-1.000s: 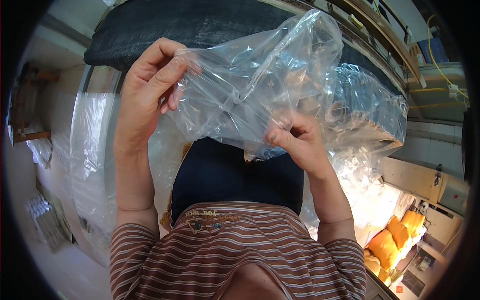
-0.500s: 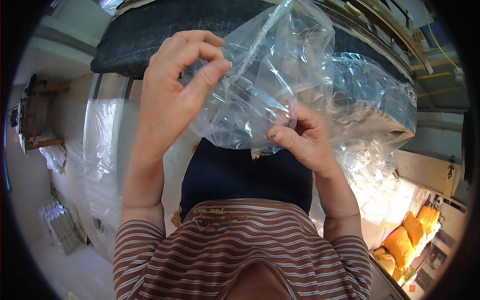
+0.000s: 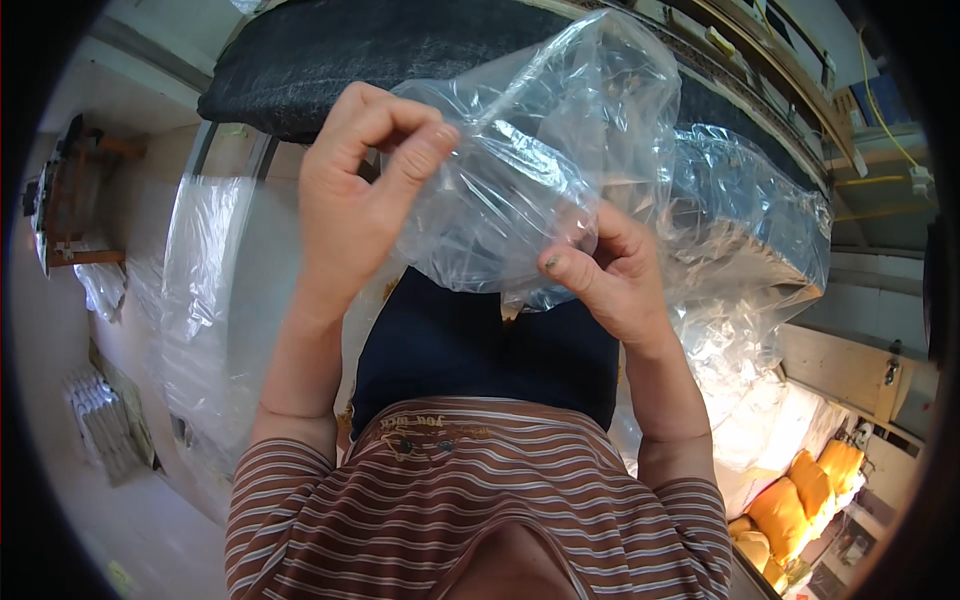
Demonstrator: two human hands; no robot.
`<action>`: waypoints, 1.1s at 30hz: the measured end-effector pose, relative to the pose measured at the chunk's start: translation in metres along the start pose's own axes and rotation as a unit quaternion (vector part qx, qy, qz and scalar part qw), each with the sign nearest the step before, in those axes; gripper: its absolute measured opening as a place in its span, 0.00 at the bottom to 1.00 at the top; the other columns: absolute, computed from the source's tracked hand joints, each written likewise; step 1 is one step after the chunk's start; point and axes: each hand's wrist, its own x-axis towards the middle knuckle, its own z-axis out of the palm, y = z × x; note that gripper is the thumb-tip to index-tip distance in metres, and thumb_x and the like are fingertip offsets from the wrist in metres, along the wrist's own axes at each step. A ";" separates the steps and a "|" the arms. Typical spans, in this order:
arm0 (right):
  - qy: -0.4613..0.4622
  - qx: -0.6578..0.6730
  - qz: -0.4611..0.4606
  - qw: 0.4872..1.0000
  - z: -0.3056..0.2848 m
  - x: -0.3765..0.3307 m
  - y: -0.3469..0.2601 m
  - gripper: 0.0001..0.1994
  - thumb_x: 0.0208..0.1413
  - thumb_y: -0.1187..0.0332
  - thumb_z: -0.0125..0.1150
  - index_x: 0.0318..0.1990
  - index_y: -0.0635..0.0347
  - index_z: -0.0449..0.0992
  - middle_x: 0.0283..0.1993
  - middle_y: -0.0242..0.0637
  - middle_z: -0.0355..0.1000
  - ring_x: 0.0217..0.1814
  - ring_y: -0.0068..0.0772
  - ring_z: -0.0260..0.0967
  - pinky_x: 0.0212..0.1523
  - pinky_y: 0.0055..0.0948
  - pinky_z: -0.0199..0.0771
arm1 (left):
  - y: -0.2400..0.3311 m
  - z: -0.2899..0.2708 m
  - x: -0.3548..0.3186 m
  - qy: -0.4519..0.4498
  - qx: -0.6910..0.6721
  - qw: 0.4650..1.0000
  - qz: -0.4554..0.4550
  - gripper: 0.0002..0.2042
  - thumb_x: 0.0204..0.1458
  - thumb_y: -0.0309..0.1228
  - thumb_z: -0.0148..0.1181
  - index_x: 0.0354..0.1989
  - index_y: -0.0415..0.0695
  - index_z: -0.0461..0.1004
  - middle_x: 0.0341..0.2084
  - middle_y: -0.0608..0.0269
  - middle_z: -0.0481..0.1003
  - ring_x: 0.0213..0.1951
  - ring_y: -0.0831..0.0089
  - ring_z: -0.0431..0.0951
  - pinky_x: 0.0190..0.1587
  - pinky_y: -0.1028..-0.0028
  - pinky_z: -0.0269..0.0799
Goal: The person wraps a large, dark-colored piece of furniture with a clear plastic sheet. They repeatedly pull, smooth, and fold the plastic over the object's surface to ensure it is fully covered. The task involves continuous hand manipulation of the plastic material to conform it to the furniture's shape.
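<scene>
A clear plastic bag [image 3: 520, 190], crinkled and shiny, is held up between my hands in front of my lap. My left hand [image 3: 375, 165] pinches its left edge between thumb and forefinger, the other fingers curled. Lower down, my right hand [image 3: 605, 270] grips the bag's right part, its thumb on the near side and its fingers partly hidden behind the film. The bag's top rises to a fold above both hands. More clear film [image 3: 740, 200] spreads from beside my right hand over the dark surface to the right.
A long black padded surface [image 3: 360, 60] lies in front of me. Wooden rails [image 3: 790, 85] run along its far right. Clear sheeting [image 3: 205, 270] hangs at the left, with a bundle of pale rolls [image 3: 105, 430] lower down. Orange-yellow bundles [image 3: 785, 515] lie at the lower right.
My left hand's fingers have closed in more and the hand has come slightly lower and to the right. The bag's top has dropped a little.
</scene>
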 end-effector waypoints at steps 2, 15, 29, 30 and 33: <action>-0.002 -0.002 -0.010 1.000 0.000 0.000 -0.001 0.07 0.52 0.68 0.65 0.31 0.60 0.75 0.30 0.25 0.68 0.32 0.14 0.62 0.34 0.17 0.61 | 0.000 -0.005 0.003 -0.007 -0.023 1.000 -0.005 0.05 0.50 0.29 0.62 0.29 0.40 0.77 0.27 0.71 0.68 0.28 0.84 0.64 0.33 0.83 0.59; 0.079 -0.050 -0.064 0.994 -0.002 0.021 -0.036 0.07 0.55 0.69 0.61 0.38 0.58 0.71 0.32 0.24 0.65 0.33 0.13 0.60 0.35 0.15 0.61 | -0.002 -0.015 0.000 -0.074 -0.243 0.963 -0.086 0.07 0.60 0.32 0.51 0.33 0.42 0.70 0.25 0.69 0.71 0.30 0.83 0.69 0.36 0.81 0.65; -0.041 -0.448 -0.214 0.867 -0.003 0.093 -0.057 0.04 0.48 0.70 0.64 0.29 0.57 0.75 0.26 0.29 0.71 0.33 0.31 0.66 0.44 0.33 0.62 | 0.001 -0.017 0.000 -0.028 -0.279 0.946 -0.162 0.09 0.62 0.35 0.49 0.34 0.43 0.68 0.18 0.72 0.66 0.16 0.87 0.63 0.18 0.86 0.57; -0.033 -0.451 -0.231 0.861 -0.005 0.091 -0.056 0.04 0.47 0.71 0.64 0.29 0.57 0.75 0.26 0.29 0.71 0.33 0.30 0.66 0.45 0.33 0.62 | 0.001 -0.017 0.000 -0.029 -0.289 0.942 -0.169 0.09 0.61 0.34 0.49 0.33 0.42 0.68 0.17 0.72 0.65 0.14 0.87 0.63 0.17 0.86 0.55; -0.041 -0.446 -0.235 0.862 -0.007 0.090 -0.053 0.06 0.46 0.75 0.64 0.31 0.56 0.74 0.28 0.29 0.71 0.34 0.30 0.67 0.46 0.31 0.60 | -0.002 -0.015 -0.001 -0.035 -0.300 0.940 -0.162 0.09 0.61 0.34 0.50 0.33 0.41 0.68 0.17 0.73 0.65 0.14 0.89 0.60 0.15 0.86 0.53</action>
